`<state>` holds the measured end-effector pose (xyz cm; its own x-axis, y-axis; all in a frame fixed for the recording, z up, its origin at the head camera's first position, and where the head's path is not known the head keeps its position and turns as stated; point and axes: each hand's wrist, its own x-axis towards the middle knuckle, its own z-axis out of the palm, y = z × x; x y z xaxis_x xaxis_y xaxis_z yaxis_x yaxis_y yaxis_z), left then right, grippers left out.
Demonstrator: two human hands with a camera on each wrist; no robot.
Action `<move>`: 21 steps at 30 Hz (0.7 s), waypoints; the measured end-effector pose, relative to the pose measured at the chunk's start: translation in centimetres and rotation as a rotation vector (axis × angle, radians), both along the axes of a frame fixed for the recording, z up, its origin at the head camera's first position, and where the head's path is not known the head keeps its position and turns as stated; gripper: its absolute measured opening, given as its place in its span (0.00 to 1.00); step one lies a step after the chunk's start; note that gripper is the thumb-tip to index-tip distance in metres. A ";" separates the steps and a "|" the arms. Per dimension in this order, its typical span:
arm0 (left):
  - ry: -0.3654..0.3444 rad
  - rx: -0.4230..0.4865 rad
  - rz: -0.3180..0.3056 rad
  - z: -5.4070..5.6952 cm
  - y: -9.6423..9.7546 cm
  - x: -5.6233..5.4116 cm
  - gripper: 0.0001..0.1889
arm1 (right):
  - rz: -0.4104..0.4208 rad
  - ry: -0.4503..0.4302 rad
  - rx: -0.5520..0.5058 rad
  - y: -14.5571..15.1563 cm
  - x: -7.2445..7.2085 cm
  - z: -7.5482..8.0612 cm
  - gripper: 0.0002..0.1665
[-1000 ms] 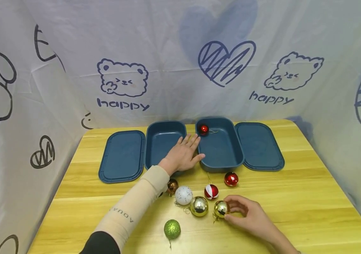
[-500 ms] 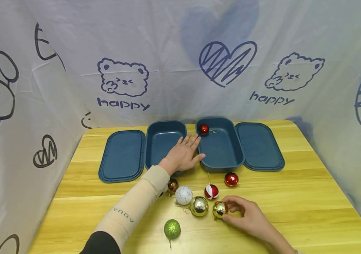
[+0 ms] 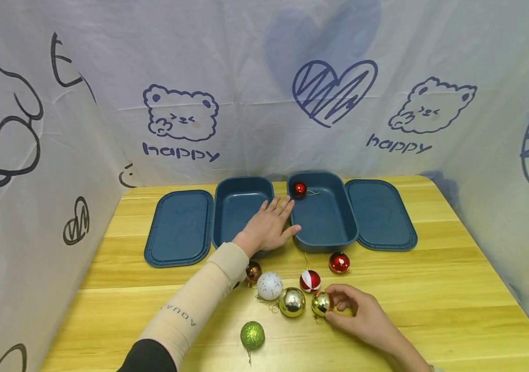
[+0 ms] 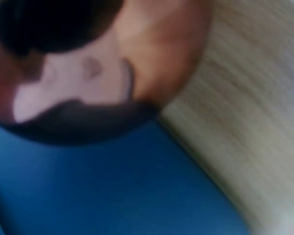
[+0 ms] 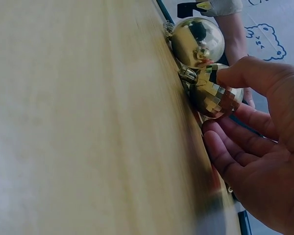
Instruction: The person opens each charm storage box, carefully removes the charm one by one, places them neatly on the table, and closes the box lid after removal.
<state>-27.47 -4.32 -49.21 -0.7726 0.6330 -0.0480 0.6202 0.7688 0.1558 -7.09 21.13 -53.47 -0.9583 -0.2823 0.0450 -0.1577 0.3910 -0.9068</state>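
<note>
My right hand (image 3: 362, 315) pinches a small faceted gold Christmas bauble (image 3: 322, 304) between thumb and fingers, low over the table. In the right wrist view this faceted bauble (image 5: 216, 93) sits close to a larger smooth gold bauble (image 5: 198, 41). My left hand (image 3: 269, 225) reaches forward with fingers spread straight over the gap between two blue boxes, the left box (image 3: 220, 206) and the right box (image 3: 352, 227). Inside the right box lies a red bauble (image 3: 299, 189). A shiny brown bauble (image 4: 171, 54) looms large in the left wrist view.
Blue lids lie outside the boxes, a left lid (image 3: 179, 227) and a right lid (image 3: 380, 214). Loose on the table are a white speckled bauble (image 3: 270, 285), a red-and-white bauble (image 3: 310, 280), a red bauble (image 3: 339, 262) and a green glitter bauble (image 3: 252, 335). Printed cloth (image 3: 255, 124) hangs behind.
My right hand has shifted slightly left with the faceted gold bauble, bringing it nearer the larger gold one. The left hand has stayed in place.
</note>
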 end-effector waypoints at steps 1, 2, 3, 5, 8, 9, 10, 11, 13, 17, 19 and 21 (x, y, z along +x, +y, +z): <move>0.000 0.001 0.000 0.0 0.0 0.0 0.43 | -0.003 0.002 0.000 0.0 0.0 0.0 0.26; -0.001 0.001 0.001 0.0 0.0 -0.1 0.43 | -0.004 0.003 -0.002 0.0 0.0 0.0 0.27; -0.001 0.000 0.001 0.0 0.0 -0.1 0.43 | -0.003 0.001 -0.004 0.0 0.0 -0.1 0.27; -0.004 -0.001 0.002 0.0 0.0 -0.1 0.43 | 0.000 -0.005 -0.005 0.0 -0.1 0.0 0.27; -0.014 -0.001 0.004 0.1 0.0 -0.1 0.43 | 0.006 -0.021 -0.007 0.0 0.0 0.0 0.28; -0.015 -0.002 0.003 0.1 0.0 -0.1 0.43 | 0.006 -0.024 -0.008 0.0 0.0 0.1 0.28; -0.017 -0.003 0.003 0.1 0.0 -0.1 0.43 | 0.006 -0.025 -0.008 0.0 0.0 0.1 0.28; -0.017 -0.003 0.003 0.1 0.0 -0.1 0.43 | 0.004 -0.026 -0.011 0.1 0.0 0.1 0.28; -0.016 -0.004 0.001 0.1 0.0 -0.1 0.43 | 0.004 -0.017 -0.019 0.0 0.0 0.2 0.28; -0.008 -0.005 0.001 0.0 0.0 -0.1 0.43 | -0.001 0.018 -0.013 0.2 -0.2 0.8 0.28; -0.007 -0.005 0.001 0.0 0.0 -0.1 0.43 | 0.000 0.049 0.002 0.4 -0.4 1.3 0.28; -0.007 -0.005 0.002 -0.1 0.0 -0.1 0.43 | -0.006 0.086 0.023 0.8 -1.0 2.0 0.28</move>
<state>-27.57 -4.34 -49.27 -0.7736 0.6312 -0.0561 0.6175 0.7708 0.1565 -8.07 21.92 -51.49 -0.9527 -0.2788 0.1212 -0.2327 0.4124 -0.8808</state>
